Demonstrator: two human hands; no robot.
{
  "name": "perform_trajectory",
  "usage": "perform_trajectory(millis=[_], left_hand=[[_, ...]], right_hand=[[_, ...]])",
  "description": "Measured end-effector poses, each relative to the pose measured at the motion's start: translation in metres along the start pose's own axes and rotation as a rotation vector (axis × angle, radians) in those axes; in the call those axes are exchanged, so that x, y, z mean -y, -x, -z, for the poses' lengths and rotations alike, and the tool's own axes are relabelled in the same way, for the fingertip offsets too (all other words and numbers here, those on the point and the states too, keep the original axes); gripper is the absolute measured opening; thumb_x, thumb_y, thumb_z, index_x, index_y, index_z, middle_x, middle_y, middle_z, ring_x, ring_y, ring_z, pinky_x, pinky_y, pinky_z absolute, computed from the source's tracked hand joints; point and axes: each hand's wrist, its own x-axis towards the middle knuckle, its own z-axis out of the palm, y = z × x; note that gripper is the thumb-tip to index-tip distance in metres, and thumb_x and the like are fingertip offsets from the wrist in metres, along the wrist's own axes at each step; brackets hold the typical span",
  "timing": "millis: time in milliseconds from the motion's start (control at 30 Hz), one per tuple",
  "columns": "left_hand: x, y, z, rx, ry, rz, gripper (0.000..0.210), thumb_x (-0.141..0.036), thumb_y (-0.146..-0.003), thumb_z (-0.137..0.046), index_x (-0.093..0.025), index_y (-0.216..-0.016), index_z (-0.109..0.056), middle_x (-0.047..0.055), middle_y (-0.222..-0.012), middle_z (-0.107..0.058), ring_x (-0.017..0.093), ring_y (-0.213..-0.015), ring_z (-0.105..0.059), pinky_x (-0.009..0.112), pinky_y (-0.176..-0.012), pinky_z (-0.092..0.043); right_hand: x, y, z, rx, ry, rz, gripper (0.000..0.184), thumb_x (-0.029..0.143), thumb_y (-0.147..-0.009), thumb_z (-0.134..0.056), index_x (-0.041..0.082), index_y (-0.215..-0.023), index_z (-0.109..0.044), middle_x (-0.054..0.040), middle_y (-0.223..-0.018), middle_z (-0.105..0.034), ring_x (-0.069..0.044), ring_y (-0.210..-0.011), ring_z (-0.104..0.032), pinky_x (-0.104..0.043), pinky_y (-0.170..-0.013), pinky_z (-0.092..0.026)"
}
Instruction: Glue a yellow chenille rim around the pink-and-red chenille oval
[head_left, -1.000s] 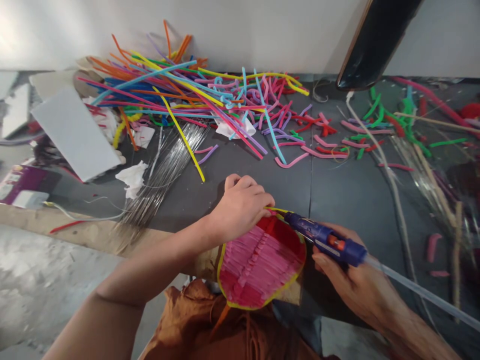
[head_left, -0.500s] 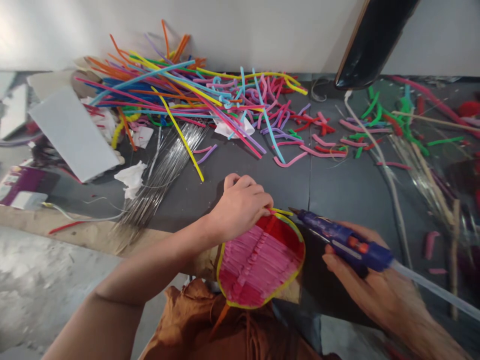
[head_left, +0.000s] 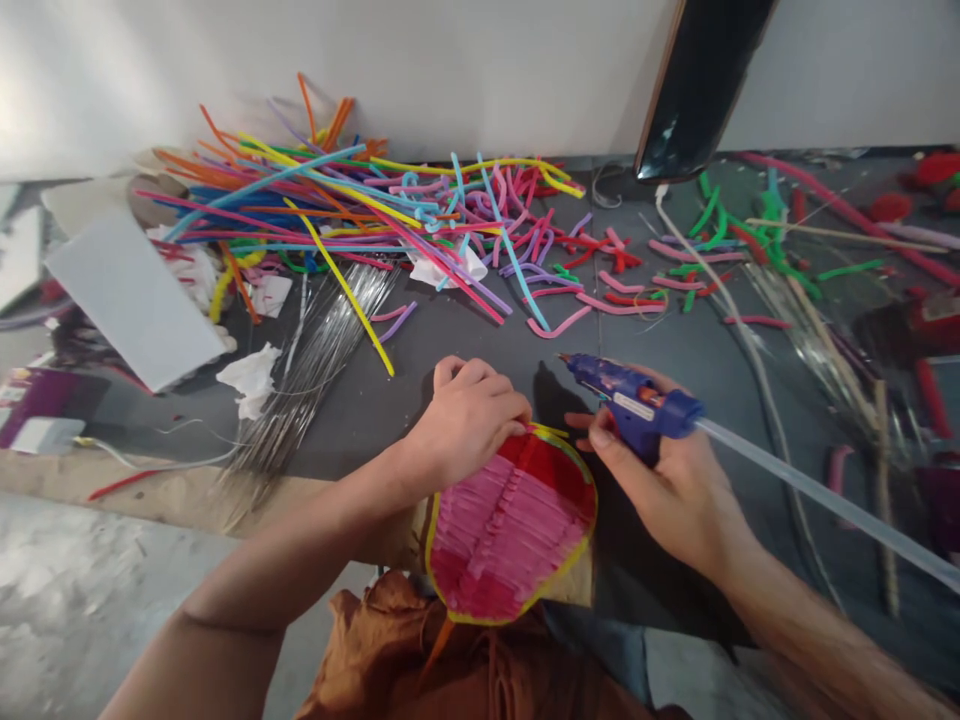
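My left hand [head_left: 480,415] is closed at the top edge of a pink and red petal-shaped piece [head_left: 510,525] made of pipe cleaners. A yellow pipe cleaner borders this piece, and its loose end [head_left: 553,432] sticks out to the right of my left fingers. What exactly those fingertips pinch is partly hidden. In my right hand [head_left: 671,480] is a blue hot glue gun [head_left: 630,395], its nozzle pointing left above the table. A long translucent glue stick [head_left: 817,490] extends from its back. The nozzle is apart from the petal-shaped piece.
Colourful pipe cleaners [head_left: 315,190] lie heaped at the back left, with cut pieces [head_left: 622,290] scattered rightward. Thin metal wires [head_left: 322,340] and a white box [head_left: 135,285] lie at left. A phone [head_left: 701,90] leans at the back, its white cable [head_left: 739,320] running forward.
My right hand has moved left and up with the glue gun, whose nozzle has lifted away from the yellow pipe cleaner end. My left hand keeps its hold. The view has shifted slightly.
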Motion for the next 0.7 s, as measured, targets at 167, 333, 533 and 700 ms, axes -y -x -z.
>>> perform_trajectory(millis=[167,333,533,700], left_hand=[[0.000,0.000,0.000,-0.002,0.009,-0.005,0.020,-0.027,-0.093,-0.049,-0.023,-0.088,-0.068,0.002,-0.091,-0.068,0.021,-0.099,-0.050,0.042,-0.091,-0.024],[0.000,0.000,0.000,-0.013,0.012,-0.014,0.023,-0.029,-0.094,-0.047,-0.021,-0.086,-0.067,0.003,-0.090,-0.068,0.022,-0.097,-0.051,0.042,-0.091,-0.025],[0.001,0.003,-0.001,-0.063,-0.013,-0.039,0.021,-0.030,-0.091,-0.051,-0.022,-0.106,-0.064,0.004,-0.097,-0.066,0.022,-0.100,-0.051,0.042,-0.090,-0.026],[-0.005,0.001,0.001,-0.051,-0.004,-0.076,0.024,-0.036,-0.092,-0.050,-0.022,-0.104,-0.065,0.005,-0.102,-0.064,0.023,-0.103,-0.048,0.043,-0.092,-0.026]], right_hand=[[-0.002,-0.001,-0.003,0.021,0.040,-0.013,0.046,0.033,-0.079,-0.066,0.026,-0.117,-0.041,-0.0066,-0.094,-0.063,-0.026,-0.082,-0.072,-0.041,-0.076,-0.060],[-0.007,0.002,-0.004,0.008,0.002,-0.015,0.051,0.032,-0.079,-0.065,0.026,-0.122,-0.038,-0.0061,-0.094,-0.063,-0.025,-0.078,-0.072,-0.041,-0.075,-0.060],[-0.013,0.001,-0.004,0.016,-0.015,0.010,0.051,0.031,-0.080,-0.064,0.028,-0.123,-0.038,-0.0057,-0.096,-0.061,-0.025,-0.079,-0.071,-0.042,-0.074,-0.060],[-0.011,0.002,-0.004,-0.001,0.022,0.054,0.049,0.033,-0.080,-0.063,0.026,-0.123,-0.040,-0.0091,-0.107,-0.058,-0.025,-0.083,-0.070,-0.043,-0.077,-0.059]])
